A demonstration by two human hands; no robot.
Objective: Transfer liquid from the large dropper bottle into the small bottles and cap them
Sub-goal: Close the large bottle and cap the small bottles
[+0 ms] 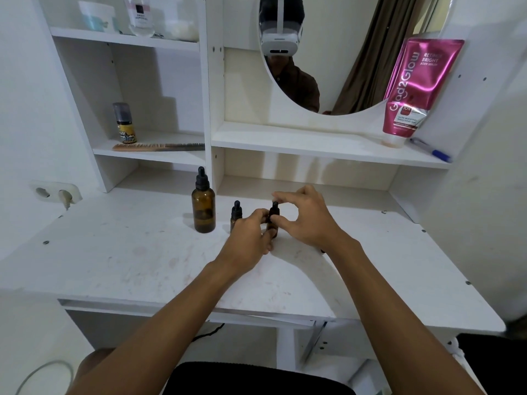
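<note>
A large amber dropper bottle point(203, 206) with a black dropper cap stands upright on the white desk point(137, 260). To its right stands a small amber bottle point(236, 213) with its black cap on, partly hidden behind my left hand point(251, 233). My left hand grips the body of a second small bottle point(274, 215) standing further right. My right hand point(305, 216) pinches that bottle's black dropper cap between thumb and fingers.
Shelves rise behind the desk, holding a comb point(158, 147), a small yellow-labelled bottle point(124, 123), a pink tube point(413, 89) and a blue pen point(430, 150). An oval mirror point(336, 52) hangs above. A wall socket point(55, 192) sits at the left.
</note>
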